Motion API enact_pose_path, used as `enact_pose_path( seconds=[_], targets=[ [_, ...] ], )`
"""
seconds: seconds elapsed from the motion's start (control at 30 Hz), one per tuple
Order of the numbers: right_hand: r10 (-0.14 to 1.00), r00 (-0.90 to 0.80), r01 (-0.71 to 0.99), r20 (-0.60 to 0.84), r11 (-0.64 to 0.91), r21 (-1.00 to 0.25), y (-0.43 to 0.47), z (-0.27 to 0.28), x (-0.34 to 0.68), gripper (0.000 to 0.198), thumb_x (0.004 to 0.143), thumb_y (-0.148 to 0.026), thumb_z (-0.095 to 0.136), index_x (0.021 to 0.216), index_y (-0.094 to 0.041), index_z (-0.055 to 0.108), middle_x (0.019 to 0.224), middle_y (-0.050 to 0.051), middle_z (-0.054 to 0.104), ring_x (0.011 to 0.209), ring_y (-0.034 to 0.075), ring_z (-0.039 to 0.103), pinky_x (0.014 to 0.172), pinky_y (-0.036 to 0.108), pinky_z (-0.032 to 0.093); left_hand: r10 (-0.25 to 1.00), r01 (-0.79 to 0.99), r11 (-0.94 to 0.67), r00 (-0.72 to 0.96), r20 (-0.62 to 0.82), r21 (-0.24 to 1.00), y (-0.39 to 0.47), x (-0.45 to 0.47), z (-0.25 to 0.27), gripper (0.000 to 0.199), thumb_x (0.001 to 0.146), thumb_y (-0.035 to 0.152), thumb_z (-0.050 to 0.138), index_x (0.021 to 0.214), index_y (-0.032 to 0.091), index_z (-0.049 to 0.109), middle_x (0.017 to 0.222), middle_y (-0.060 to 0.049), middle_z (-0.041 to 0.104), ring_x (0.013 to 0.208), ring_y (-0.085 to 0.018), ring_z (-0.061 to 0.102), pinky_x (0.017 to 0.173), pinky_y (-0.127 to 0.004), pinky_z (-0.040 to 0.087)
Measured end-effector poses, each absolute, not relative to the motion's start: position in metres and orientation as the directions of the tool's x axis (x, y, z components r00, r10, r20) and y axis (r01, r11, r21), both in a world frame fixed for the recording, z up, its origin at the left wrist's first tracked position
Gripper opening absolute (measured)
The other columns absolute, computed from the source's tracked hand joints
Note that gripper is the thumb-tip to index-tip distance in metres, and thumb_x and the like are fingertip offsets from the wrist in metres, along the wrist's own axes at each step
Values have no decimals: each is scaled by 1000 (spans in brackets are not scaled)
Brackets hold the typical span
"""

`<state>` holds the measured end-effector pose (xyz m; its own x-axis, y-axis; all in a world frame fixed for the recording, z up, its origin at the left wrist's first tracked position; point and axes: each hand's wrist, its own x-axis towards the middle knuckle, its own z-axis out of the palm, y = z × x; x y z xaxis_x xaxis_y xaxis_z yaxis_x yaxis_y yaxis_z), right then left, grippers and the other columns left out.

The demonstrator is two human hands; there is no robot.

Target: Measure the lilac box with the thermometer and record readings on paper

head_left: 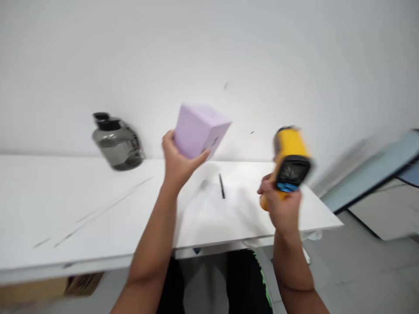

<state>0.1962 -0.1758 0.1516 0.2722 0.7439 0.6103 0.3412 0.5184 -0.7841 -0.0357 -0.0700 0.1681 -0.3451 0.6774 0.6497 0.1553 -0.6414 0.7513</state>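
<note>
My left hand (178, 163) holds a lilac box (199, 130) from below, raised above the white table (65, 205) and tilted on one corner. My right hand (281, 205) grips a yellow handheld device (290, 161) with a dark screen that faces me; it looks like an infrared thermometer gun. The device is held to the right of the box, apart from it. The picture is blurred by motion.
A dark translucent water jug (117, 141) stands at the back of the table by the white wall. A black pen (221, 186) lies on a sheet of paper (212, 209) between my arms. A cardboard box (83, 283) sits under the table. A bluish panel (373, 174) leans at the right.
</note>
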Motion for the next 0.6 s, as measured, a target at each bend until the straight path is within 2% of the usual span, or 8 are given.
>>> enact_pose_path(
  seconds=[0.07, 0.1, 0.17, 0.2, 0.3, 0.4, 0.5, 0.6],
  targets=[
    [850, 266, 517, 455, 273, -812, -150, 140, 229, 53, 85, -60, 66, 121, -23, 58, 86, 3, 67, 73, 22, 62, 66, 35, 49, 729, 302, -471, -396, 558, 829, -56, -44, 136, 97, 50, 37, 97, 129, 24, 42, 141, -12, 39, 142, -37, 37, 123, -55, 30],
    [903, 237, 605, 358, 151, -781, -136, 134, 243, 56, 86, -61, 65, 127, -23, 57, 93, 5, 71, 81, 24, 65, 71, 36, 49, 751, 343, -376, -431, 500, 861, -47, -47, 121, 97, 51, 39, 96, 129, 22, 40, 140, -14, 40, 139, -37, 40, 120, -56, 34],
    [945, 250, 754, 211, -53, -655, -110, 120, 261, 59, 91, -59, 59, 136, -21, 53, 105, 10, 73, 91, 27, 68, 75, 36, 47, 791, 380, -206, -478, 382, 902, -30, -53, 98, 94, 55, 44, 93, 127, 20, 39, 138, -15, 43, 136, -36, 44, 116, -57, 38],
    [957, 234, 819, 173, -98, -565, -100, 112, 266, 61, 92, -56, 58, 140, -19, 51, 109, 12, 74, 94, 27, 68, 76, 35, 45, 805, 409, -126, -490, 334, 904, -24, -54, 90, 93, 54, 46, 92, 126, 19, 39, 137, -16, 45, 135, -38, 45, 116, -58, 38],
    [983, 156, 931, 99, -113, -348, -81, 83, 271, 62, 96, -58, 52, 143, -17, 49, 114, 14, 74, 99, 29, 70, 75, 35, 43, 813, 481, -15, -504, 290, 877, -15, -55, 77, 91, 57, 51, 90, 125, 18, 39, 137, -19, 46, 138, -41, 42, 116, -60, 36],
    [988, 126, 961, 89, -99, -258, -70, 63, 271, 65, 99, -61, 44, 147, -18, 46, 115, 14, 74, 101, 29, 70, 73, 34, 41, 802, 487, -72, -491, 341, 871, -9, -52, 65, 91, 61, 50, 89, 129, 18, 37, 139, -19, 44, 139, -39, 41, 116, -57, 36],
    [990, 106, 985, 93, -91, -145, -51, 58, 270, 71, 96, -65, 48, 150, -21, 44, 119, 14, 73, 100, 29, 70, 73, 33, 41, 779, 457, -146, -493, 387, 877, 1, -55, 46, 91, 62, 44, 89, 131, 19, 36, 139, -17, 45, 138, -36, 43, 116, -52, 39],
    [996, 66, 997, 64, -62, -53, -26, 57, 269, 69, 94, -66, 52, 148, -24, 48, 116, 13, 73, 97, 28, 70, 72, 32, 39, 806, 399, -166, -472, 357, 902, 9, -62, 30, 93, 63, 44, 89, 133, 19, 35, 143, -18, 44, 136, -33, 47, 115, -48, 41]
  ],
)
